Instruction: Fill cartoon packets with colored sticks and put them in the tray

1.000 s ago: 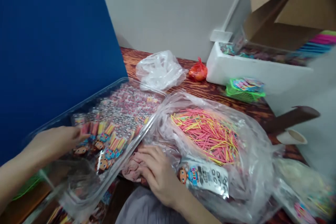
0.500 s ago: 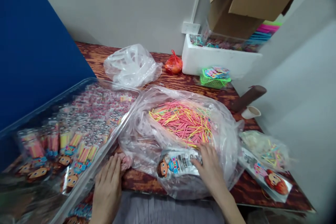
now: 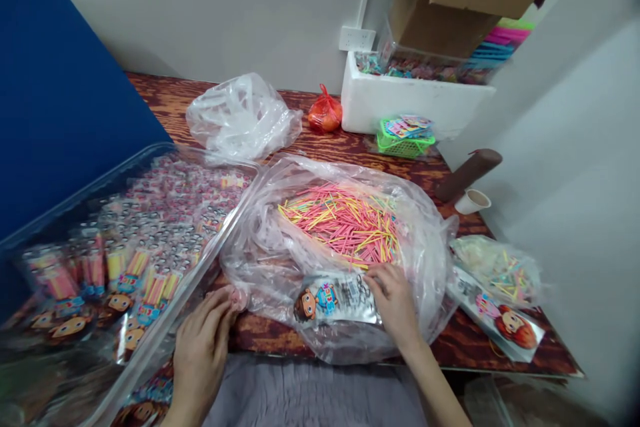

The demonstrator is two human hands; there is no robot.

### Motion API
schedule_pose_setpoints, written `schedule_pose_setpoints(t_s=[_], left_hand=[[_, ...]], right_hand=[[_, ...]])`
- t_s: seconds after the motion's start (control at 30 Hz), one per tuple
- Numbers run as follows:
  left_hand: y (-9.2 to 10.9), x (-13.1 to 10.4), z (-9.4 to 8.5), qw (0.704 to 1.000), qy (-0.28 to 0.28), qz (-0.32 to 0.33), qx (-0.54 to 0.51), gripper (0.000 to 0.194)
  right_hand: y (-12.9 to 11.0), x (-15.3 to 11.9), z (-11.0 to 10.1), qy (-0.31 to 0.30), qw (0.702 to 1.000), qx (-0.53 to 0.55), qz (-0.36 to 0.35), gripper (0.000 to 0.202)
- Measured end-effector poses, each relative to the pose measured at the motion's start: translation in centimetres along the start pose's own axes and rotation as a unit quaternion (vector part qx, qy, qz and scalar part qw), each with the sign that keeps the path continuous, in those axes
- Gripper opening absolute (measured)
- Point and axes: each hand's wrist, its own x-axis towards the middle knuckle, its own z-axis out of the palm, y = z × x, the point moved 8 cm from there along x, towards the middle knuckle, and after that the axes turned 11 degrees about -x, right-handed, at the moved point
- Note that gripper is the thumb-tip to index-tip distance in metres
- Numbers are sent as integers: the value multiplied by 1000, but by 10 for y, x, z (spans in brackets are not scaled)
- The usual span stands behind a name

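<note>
At the table's front edge, my left hand (image 3: 203, 340) has its fingers bent and pressed together on a crumpled pink cloth (image 3: 239, 297), beside the clear bin's wall. The cloth is partly covered by the fingertips. My right hand (image 3: 397, 307) grips the right end of a flat silver pouch (image 3: 337, 298) printed with a cartoon boy and the word "Stick". This pouch lies on the front of a large clear plastic bag (image 3: 425, 260). Thin pink and yellow sticks (image 3: 345, 223) are heaped in the bag, just beyond my right fingertips.
On the left stands a clear bin (image 3: 165, 313) with many small stick packs (image 3: 165, 200). Silver pouches (image 3: 500, 320) and a small bag of sticks (image 3: 505, 270) lie right. Behind are a paper cup (image 3: 473, 201), brown tube (image 3: 469, 175), green basket (image 3: 405, 145) and white foam box (image 3: 415, 103).
My left fingers have gone from nearly flat to bent over the pink cloth. My right fingers have drawn together at the pouch's end. The view has shifted slightly.
</note>
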Motion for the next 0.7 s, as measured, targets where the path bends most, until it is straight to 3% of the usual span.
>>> schedule_pose_setpoints(t_s=[0.07, 0.13, 0.23, 0.3, 0.4, 0.5, 0.57, 0.7], left_hand=[[20, 9, 0, 999, 16, -29, -18, 33], [58, 22, 13, 998, 4, 3, -63, 33], [117, 44, 55, 985, -87, 55, -139, 29], [140, 57, 85, 977, -132, 64, -155, 37], [147, 71, 116, 972, -158, 50, -167, 54], [138, 73, 134, 971, -171, 34, -163, 26], [132, 71, 139, 971, -179, 38, -155, 6], [134, 71, 133, 968, -184, 74, -156, 18]], right_hand=[[-1, 0, 3, -8, 1000, -13, -3, 15], [-3, 3, 9, -11, 1000, -25, -7, 14], [-7, 9, 14, -4, 1000, -4, -12, 12], [-12, 13, 12, 10, 1000, 21, -19, 15], [-17, 12, 3, 30, 998, 39, -28, 17], [-16, 7, -5, 30, 999, 42, -16, 17], [-14, 4, -5, 16, 999, 46, -3, 16], [-17, 3, 0, -22, 998, 63, 6, 11]])
